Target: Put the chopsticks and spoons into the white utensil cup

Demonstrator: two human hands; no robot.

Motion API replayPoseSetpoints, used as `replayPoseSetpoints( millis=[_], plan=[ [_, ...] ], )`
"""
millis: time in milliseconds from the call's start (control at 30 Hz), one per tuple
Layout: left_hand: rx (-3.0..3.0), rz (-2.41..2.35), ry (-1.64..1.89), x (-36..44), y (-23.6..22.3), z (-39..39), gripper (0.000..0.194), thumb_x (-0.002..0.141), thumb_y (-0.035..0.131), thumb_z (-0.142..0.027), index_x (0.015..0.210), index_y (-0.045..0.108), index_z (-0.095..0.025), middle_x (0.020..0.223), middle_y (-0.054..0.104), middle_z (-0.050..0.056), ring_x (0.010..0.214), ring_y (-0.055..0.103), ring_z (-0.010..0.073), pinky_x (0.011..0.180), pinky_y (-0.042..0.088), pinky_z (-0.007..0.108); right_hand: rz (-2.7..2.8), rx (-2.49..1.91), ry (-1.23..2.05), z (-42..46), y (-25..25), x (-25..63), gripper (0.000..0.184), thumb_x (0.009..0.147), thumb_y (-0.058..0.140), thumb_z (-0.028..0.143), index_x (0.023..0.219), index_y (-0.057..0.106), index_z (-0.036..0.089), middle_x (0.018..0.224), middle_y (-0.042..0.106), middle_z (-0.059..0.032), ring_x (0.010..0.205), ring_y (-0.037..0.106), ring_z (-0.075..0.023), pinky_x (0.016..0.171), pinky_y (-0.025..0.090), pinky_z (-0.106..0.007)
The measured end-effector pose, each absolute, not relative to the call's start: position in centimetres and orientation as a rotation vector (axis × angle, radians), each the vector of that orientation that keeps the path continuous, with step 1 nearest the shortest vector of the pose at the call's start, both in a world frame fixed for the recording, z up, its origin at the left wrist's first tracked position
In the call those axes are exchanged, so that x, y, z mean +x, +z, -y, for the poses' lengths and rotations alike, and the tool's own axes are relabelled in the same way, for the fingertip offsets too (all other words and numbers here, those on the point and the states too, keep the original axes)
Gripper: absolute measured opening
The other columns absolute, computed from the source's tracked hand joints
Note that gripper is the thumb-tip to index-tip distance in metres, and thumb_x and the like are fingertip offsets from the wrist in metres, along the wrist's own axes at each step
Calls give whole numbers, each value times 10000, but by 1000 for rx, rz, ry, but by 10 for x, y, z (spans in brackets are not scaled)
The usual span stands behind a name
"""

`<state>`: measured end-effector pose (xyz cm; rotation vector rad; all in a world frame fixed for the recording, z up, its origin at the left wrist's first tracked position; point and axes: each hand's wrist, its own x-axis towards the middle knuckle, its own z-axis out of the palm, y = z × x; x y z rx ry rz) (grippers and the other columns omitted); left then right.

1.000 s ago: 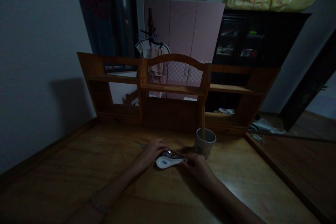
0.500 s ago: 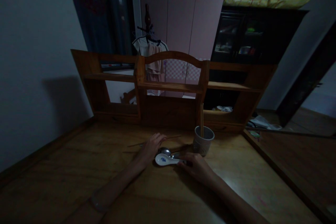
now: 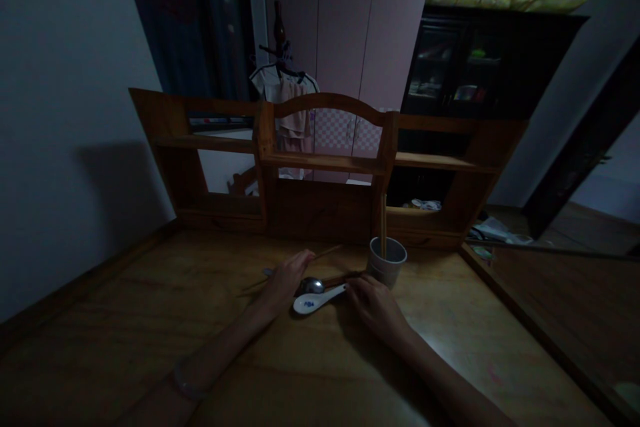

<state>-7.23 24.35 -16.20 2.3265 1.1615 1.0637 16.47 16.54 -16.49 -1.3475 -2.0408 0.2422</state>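
My left hand (image 3: pixel 289 278) is closed on a thin wooden chopstick (image 3: pixel 327 251), whose far end slants up to the right past the fingertips. The fingers of my right hand (image 3: pixel 373 303) are bent together at the handle end of a white ceramic spoon (image 3: pixel 306 305) with a blue mark in its bowl. Between the hands lies a metal spoon (image 3: pixel 313 285), its handle partly hidden. Just behind my right hand a light grey cup (image 3: pixel 385 270) stands upright, with chopsticks (image 3: pixel 384 227) leaning in it. Dim light blurs the fingertips.
A wooden shelf unit (image 3: pixel 325 160) rises along the back of the wooden table (image 3: pixel 250 373). A raised edge (image 3: pixel 525 320) borders the right side. Behind are pink cabinets (image 3: pixel 343 47), a clothes stand and a dark cupboard (image 3: pixel 500 67).
The ceramic spoon's handle has swung away from me with my right hand, so the spoon lies more slanted. The chopstick at my left hand tilts more steeply up to the right.
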Motion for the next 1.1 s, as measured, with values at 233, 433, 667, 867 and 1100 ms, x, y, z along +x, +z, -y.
replayPoseSetpoints(
  millis=[233, 433, 667, 867, 1100],
  plan=[
    [2482, -1202, 990, -70, -178, -249, 209, 962, 397, -278, 1005, 596, -227, 986, 606, 35, 947, 588, 182, 862, 463, 309, 2115, -1326, 289, -163, -160, 166, 301, 966, 427, 272, 867, 694, 174, 852, 680, -65, 780, 621, -171, 700, 442, -255],
    [2524, -1229, 902, -73, -189, -257, 163, 945, 443, -268, 958, 595, -214, 969, 583, 46, 931, 571, 191, 852, 469, 321, 2093, -1371, 270, -164, -162, 166, 312, 960, 431, 280, 802, 679, 174, 802, 679, -51, 730, 620, -166, 659, 429, -251],
    [2491, -1219, 892, -74, -185, -254, 158, 942, 448, -275, 960, 593, -217, 985, 609, 51, 957, 574, 204, 855, 462, 327, 2027, -1408, 150, -168, -171, 170, 306, 934, 430, 179, 1201, 578, 207, 1197, 626, -90, 1044, 605, -200, 878, 462, -305],
    [2452, -1207, 890, -72, -183, -250, 206, 950, 422, -299, 977, 612, -224, 1000, 620, 54, 969, 581, 204, 874, 457, 331, 2133, -1568, 93, -171, -184, 169, 585, 887, 429, 146, 1458, 303, 159, 1405, 469, -176, 1109, 598, -259, 911, 461, -356],
    [2437, -1237, 881, -71, -180, -248, 220, 950, 422, -309, 966, 620, -214, 992, 625, 62, 963, 580, 209, 868, 452, 333, 2066, -1639, 243, -170, -185, 168, 619, 843, 457, 162, 1447, 329, 115, 1012, 697, -141, 881, 656, -246, 749, 474, -316]
  ],
)
